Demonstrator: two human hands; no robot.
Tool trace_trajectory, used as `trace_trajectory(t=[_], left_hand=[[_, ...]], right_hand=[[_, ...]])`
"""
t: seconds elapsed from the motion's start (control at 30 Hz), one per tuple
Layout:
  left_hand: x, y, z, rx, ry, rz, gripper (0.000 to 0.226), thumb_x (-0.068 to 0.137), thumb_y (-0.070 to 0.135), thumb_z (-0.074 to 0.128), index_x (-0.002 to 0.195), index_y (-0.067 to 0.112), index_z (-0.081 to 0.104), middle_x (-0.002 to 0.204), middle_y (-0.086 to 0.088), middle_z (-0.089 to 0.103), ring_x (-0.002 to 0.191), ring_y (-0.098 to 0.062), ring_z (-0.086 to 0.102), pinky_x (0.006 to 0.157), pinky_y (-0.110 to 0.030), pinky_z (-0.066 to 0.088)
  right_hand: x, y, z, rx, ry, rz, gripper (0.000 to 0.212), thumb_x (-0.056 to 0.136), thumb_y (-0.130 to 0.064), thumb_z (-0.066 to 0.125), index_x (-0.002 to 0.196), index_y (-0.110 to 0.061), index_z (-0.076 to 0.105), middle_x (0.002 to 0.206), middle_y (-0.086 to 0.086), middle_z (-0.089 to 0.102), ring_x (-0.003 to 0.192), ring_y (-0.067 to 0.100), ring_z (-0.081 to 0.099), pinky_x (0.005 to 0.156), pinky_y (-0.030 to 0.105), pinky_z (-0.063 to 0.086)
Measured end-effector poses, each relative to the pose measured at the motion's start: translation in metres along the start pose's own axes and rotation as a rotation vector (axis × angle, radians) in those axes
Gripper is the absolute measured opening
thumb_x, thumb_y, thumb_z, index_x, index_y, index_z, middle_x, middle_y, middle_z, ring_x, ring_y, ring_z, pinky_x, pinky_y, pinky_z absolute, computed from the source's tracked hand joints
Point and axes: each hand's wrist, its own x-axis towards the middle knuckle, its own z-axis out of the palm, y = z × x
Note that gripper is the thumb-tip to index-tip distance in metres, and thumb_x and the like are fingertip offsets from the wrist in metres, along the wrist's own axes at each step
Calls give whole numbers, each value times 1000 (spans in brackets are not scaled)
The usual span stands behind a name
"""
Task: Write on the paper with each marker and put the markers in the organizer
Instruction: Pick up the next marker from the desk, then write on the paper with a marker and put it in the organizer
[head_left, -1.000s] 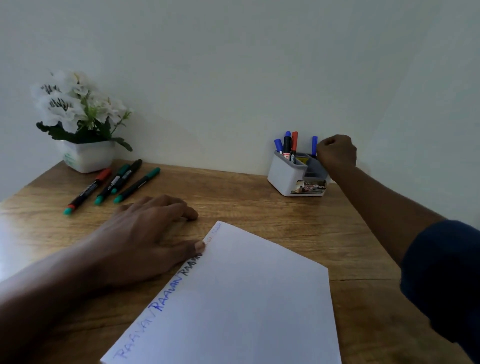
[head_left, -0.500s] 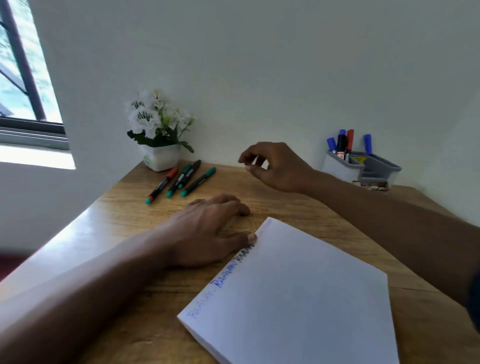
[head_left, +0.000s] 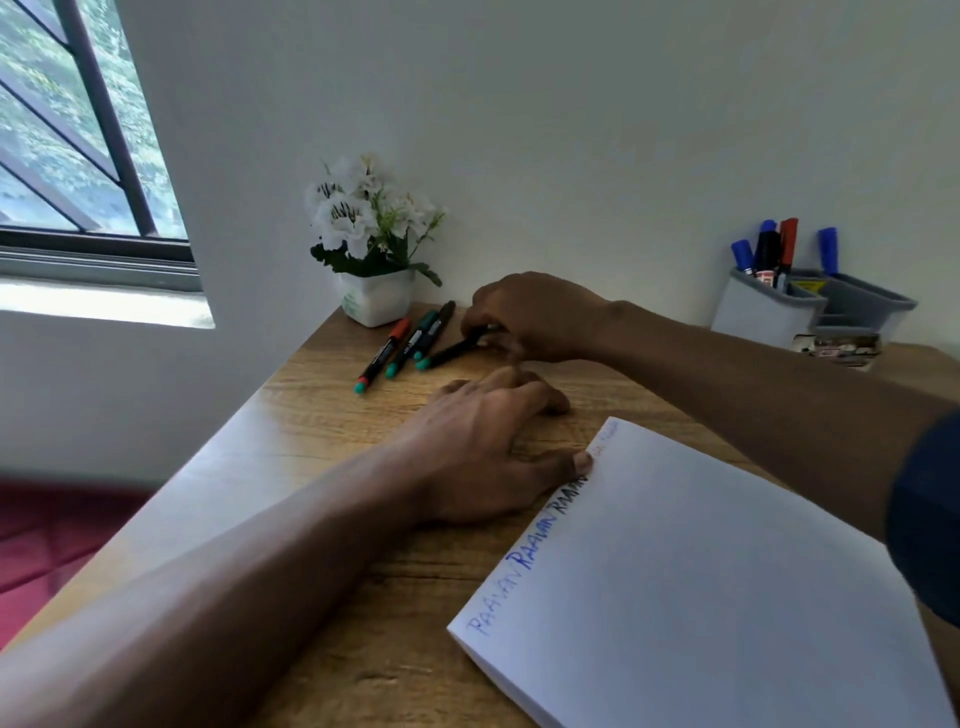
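The black marker with a teal tip sits on the wooden table near its far left corner. It is the rightmost of four markers lying side by side, and its teal tip points toward the near edge. The right hand, its arm stretched across the table, covers the marker's far end with fingers curled down and pinching the barrel. I cannot tell whether the marker is lifted off the wood.

Just left of it lie two green-capped markers and a red-capped marker. Behind them, at the far edge against the wall, stands a white pot of white flowers.

The left hand lies palm down mid-table with its fingers relaxed. Its thumb tip presses on the left edge of the pad of white paper. The pad lies angled toward the near right corner, with blue, black and faint orange writing along that edge.

A white and grey organizer stands near the far right corner by the wall. It holds upright markers with blue, black and red caps. A window is in the wall at left.
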Motion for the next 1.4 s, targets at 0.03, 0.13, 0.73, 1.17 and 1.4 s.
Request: trace_trajectory(t=[0.03, 0.13, 0.73, 1.17, 1.4], left_hand=[[0, 0, 0, -1, 4, 2, 66, 89, 74, 49, 145, 41, 42, 154, 10, 40, 138, -14, 42, 114, -44, 36], [-1, 0, 0, -5, 9, 9, 66, 89, 74, 49, 145, 41, 43, 155, 11, 39, 139, -13, 40, 116, -44, 34], [-15, 20, -3, -482, 504, 121, 37, 90, 31, 75, 124, 33, 61, 91, 12, 74, 87, -7, 73, 79, -42, 61], [-12, 39, 3, -416, 469, 152, 12, 97, 25, 66, 102, 23, 76, 73, 8, 74, 60, -13, 67, 55, -38, 55], [-11, 33, 4, -469, 372, 156, 23, 99, 24, 59, 114, 23, 75, 92, 8, 77, 80, -10, 72, 71, -43, 59]], right_hand=[[-5, 3, -2, -26, -12, 3, 26, 100, -26, 57, 123, -24, 67, 115, 0, 66, 102, 22, 62, 82, 39, 51], [-27, 11, -12, 0, 24, 75, 23, 100, -26, 56, 120, -21, 66, 112, 0, 65, 97, 22, 62, 78, 38, 50], [-165, -79, -17, 1805, 739, 608, 17, 93, -3, 66, 109, 1, 64, 102, 21, 75, 90, 33, 75, 81, 36, 62], [-163, -85, -17, 2069, 506, 752, 22, 107, -21, 46, 101, -3, 56, 74, 12, 73, 64, 21, 73, 57, 30, 60], [-159, -86, -15, 2000, 525, 784, 43, 110, -24, 38, 133, 13, 44, 77, 21, 74, 63, 28, 75, 53, 31, 59]])
